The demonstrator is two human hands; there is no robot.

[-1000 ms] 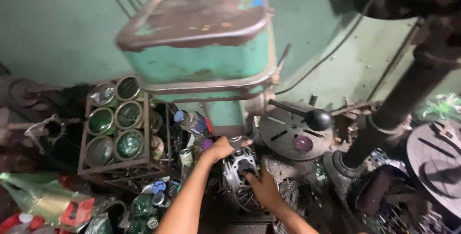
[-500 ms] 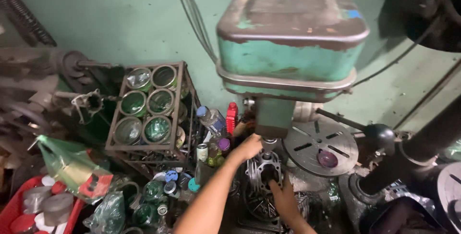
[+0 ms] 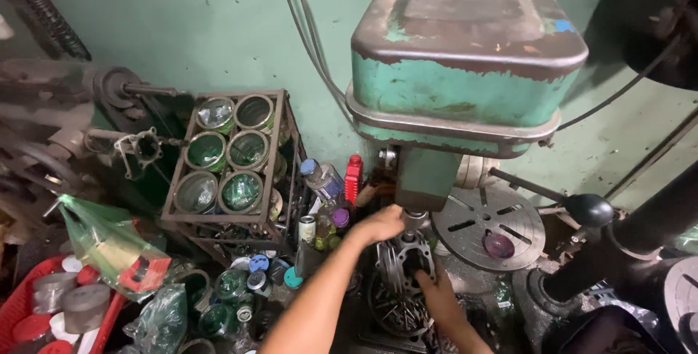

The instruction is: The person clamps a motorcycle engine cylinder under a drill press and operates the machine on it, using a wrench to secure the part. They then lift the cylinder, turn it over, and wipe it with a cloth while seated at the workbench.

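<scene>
Far left: red tray [image 3: 14, 309] cut off by the frame edge, holding grey discs; exact count unclear. Next to it a green plastic bag [image 3: 102, 241], contents hard to make out. Dark machinery behind it at upper left is mostly in shadow, only a pulley and shaft readable. Metal crate [image 3: 225, 161] with six round cells, each with a green glass jar, leans against the wall; below it a heap of bottles and caps, too cluttered to sort. Red bottle [image 3: 353, 177] stands upright just left of the drill press column. Centre: green drill press [image 3: 465, 70] with worn paint; its head blocks the spindle, so the chuck and bit are mostly hidden. Left hand [image 3: 380, 224] sits at the top of the metal casting [image 3: 407, 259], right under the spindle, fingers curled onto its top edge, tips hidden behind the part. Right hand [image 3: 436, 297] is on the lower right side of the same casting, fingers wrapped on it, grip partly hidden. Casting stands on the press surface, under the spindle, base lost in dark swarf. Right of it: round slotted table [image 3: 483, 223] with a small purple piece on it, then a black knob handle [image 3: 590, 210]. Far right: dark column and parts, cropped and unreadable.
</scene>
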